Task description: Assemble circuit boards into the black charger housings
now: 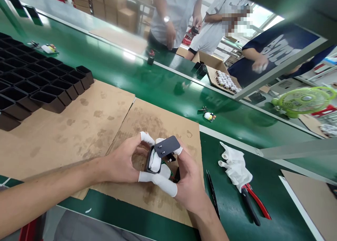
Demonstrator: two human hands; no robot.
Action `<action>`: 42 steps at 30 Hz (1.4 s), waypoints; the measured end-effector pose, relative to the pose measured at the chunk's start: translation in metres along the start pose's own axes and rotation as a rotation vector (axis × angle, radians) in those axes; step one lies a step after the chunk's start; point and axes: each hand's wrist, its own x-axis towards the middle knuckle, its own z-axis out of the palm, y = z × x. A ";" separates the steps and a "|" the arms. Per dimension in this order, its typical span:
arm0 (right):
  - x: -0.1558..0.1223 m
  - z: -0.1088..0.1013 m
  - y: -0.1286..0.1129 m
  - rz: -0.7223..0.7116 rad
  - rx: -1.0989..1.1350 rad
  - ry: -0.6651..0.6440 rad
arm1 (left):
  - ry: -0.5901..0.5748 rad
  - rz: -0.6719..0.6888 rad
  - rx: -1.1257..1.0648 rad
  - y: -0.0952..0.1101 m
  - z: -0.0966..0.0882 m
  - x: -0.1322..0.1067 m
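Observation:
Above the cardboard sheet, my left hand (122, 160) is closed on a small black plastic housing (149, 166), its thumb and fingers on either side. A white-wrapped part (155, 161) sits in the housing's mouth. My right hand (191, 181) grips a flat black cover plate (170, 145) with two metal pins, tilted over the housing. Under the plate, a bit of green circuit board shows, partly hidden by my fingers. White finger cots (165, 185) cover several fingertips on both hands.
Rows of black housings (48, 99) stand at left on cardboard (65, 139). Tweezers (212, 193), red-handled pliers (254, 202) and a white glove (235, 163) lie at right. A circuit assembly (209, 116) rests on the green belt (168, 90). People stand beyond; a green fan (305, 98) is at right.

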 end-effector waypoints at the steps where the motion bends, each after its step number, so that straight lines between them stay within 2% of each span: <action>1: 0.000 0.002 0.000 0.012 -0.004 0.000 | 0.001 0.010 0.008 -0.001 0.000 0.000; 6: -0.001 0.008 0.004 0.040 -0.063 0.006 | 0.012 0.088 0.045 -0.002 0.001 0.000; 9: 0.001 0.010 0.006 0.084 0.050 0.019 | 0.023 0.110 0.047 -0.001 0.002 0.001; 13: 0.005 0.012 0.006 0.165 0.245 0.170 | 0.052 0.190 0.169 -0.002 0.000 0.001; 16: 0.007 0.014 0.007 0.205 0.289 0.184 | 0.053 0.234 0.221 -0.005 -0.002 0.000; 24: -0.001 0.019 0.012 0.068 0.202 0.108 | 0.087 0.258 0.218 -0.008 -0.004 -0.001; 30: 0.002 0.032 0.010 0.100 0.163 0.161 | 0.115 0.322 0.261 -0.005 -0.004 0.001; 42: 0.007 0.032 0.013 0.131 0.128 0.182 | 0.115 0.260 0.249 -0.006 -0.005 0.002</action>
